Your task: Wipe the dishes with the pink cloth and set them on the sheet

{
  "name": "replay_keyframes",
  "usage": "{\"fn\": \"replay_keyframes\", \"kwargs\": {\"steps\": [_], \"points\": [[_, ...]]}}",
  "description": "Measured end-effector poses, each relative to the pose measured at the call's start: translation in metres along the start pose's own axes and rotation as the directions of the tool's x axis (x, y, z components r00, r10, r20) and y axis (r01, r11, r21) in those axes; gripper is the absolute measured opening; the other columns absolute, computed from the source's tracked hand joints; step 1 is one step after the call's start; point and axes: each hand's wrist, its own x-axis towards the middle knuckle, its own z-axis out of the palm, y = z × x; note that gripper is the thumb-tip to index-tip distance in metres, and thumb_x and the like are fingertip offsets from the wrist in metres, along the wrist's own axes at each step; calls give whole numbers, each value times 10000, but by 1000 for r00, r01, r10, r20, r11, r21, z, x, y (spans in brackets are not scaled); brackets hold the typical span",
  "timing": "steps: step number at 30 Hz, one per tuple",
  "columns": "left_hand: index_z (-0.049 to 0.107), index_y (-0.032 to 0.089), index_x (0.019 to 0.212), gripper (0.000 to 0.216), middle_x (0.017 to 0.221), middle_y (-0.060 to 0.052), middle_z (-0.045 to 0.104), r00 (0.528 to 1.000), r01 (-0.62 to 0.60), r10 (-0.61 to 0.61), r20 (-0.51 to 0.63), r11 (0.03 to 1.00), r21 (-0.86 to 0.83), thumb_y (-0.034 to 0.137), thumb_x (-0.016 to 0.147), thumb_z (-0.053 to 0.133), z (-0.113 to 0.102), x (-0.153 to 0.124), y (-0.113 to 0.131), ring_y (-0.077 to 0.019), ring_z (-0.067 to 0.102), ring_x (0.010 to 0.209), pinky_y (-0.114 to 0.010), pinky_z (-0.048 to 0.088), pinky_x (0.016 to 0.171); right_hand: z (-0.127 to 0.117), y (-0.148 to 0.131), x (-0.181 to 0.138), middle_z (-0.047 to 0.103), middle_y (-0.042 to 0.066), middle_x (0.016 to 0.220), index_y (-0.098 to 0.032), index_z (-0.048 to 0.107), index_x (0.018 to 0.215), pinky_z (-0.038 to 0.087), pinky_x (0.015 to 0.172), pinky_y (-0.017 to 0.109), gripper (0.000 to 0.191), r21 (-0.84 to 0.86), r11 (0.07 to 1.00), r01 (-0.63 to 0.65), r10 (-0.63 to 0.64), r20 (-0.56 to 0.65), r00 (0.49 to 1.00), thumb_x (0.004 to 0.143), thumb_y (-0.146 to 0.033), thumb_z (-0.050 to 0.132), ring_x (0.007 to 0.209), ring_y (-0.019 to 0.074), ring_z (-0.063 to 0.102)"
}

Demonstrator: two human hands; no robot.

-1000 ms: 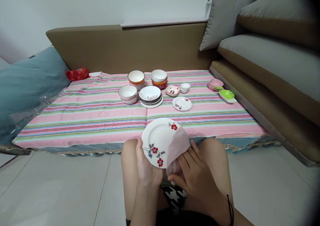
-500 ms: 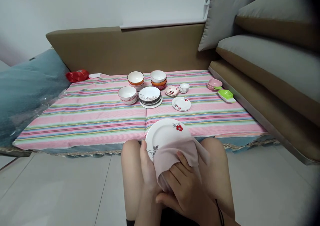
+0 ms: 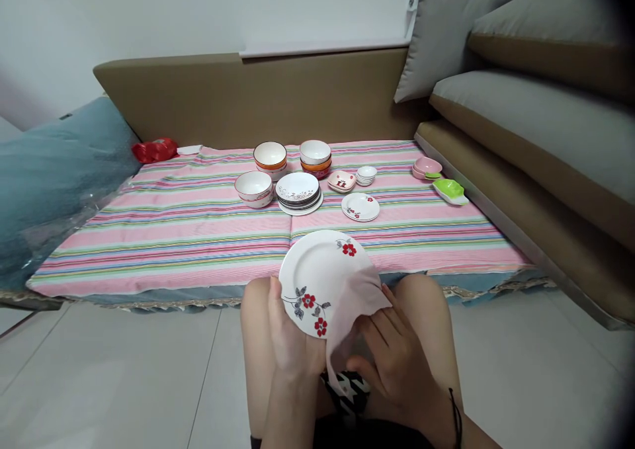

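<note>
Your left hand [image 3: 294, 344] holds a white flowered plate [image 3: 312, 270] from below, its thumb on the rim at nine o'clock. Your right hand [image 3: 394, 350] holds a pale pink cloth [image 3: 353, 300], the thumb standing apart from the fingers; the cloth covers the plate's edge from about three to six o'clock. The plate is tilted above your lap, between your knees. Seen from it, smaller flowered plates [image 3: 360, 207] lie at one o'clock on the striped sheet [image 3: 198, 227], a green dish [image 3: 449, 190] at two.
</note>
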Motion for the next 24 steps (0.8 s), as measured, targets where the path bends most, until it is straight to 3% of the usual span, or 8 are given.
{"fn": "replay_keyframes", "kwargs": {"steps": [3, 5, 8, 10, 13, 16, 24], "points": [[706, 129, 1073, 486, 936, -104, 728, 1000, -29, 29, -4, 997, 78, 521, 865, 508, -7, -1, 0, -309, 653, 986, -371, 523, 847, -2, 5, 6, 648, 125, 872, -116, 609, 974, 401, 1038, 527, 483, -39, 999, -17, 17, -4, 1000, 967, -487, 301, 973, 273, 579], [731, 157, 988, 362, 819, -58, 723, 990, -136, 140, -21, 981, 136, 451, 862, 562, -10, -2, 0, -264, 669, 865, -314, 530, 747, -4, 9, 9, 643, 120, 847, -115, 609, 982, 382, 1047, 540, 509, -59, 998, -20, 20, 3, 1000, 964, -506, 283, 941, 272, 581], [736, 201, 799, 165, 601, 22, 641, 940, -322, 339, -50, 925, 203, 300, 858, 619, -10, -4, -2, -158, 605, 604, -215, 460, 543, -8, 12, 16, 651, 128, 894, -104, 601, 1026, 312, 1098, 551, 534, -47, 999, -18, 19, 35, 999, 956, -531, 288, 958, 279, 577], [724, 203, 740, 188, 552, 34, 603, 927, -346, 369, -66, 911, 226, 263, 870, 604, -7, -5, -4, -131, 550, 531, -202, 416, 489, -9, 13, 20, 652, 140, 981, -97, 586, 1086, 254, 1130, 555, 547, -15, 1000, -24, 25, 71, 997, 950, -542, 299, 1020, 289, 564], [736, 176, 834, 316, 659, -17, 660, 980, -161, 183, -83, 961, 227, 378, 915, 506, -3, -6, -7, -174, 604, 633, -240, 469, 585, -10, 13, 26, 645, 134, 1032, -103, 572, 1129, 193, 1148, 567, 549, 53, 998, -39, 32, 124, 992, 944, -553, 319, 1050, 290, 554], [720, 153, 1005, 454, 826, -75, 704, 994, 35, -12, -108, 977, 212, 482, 926, 417, -1, -6, -9, -245, 648, 836, -324, 507, 751, -8, 11, 30, 644, 115, 1011, -122, 585, 1103, 184, 1147, 568, 534, 135, 989, -64, 40, 170, 985, 933, -569, 346, 1054, 285, 551], [673, 206, 1113, 510, 1016, -63, 703, 997, 49, -61, 45, 973, 226, 538, 937, 328, -9, -5, -15, -272, 617, 1026, -361, 514, 860, 1, 2, 34, 630, 132, 1176, -133, 560, 1195, 161, 1166, 539, 622, 278, 955, -105, 36, 242, 970, 912, -634, 323, 1173, 282, 529]]}}
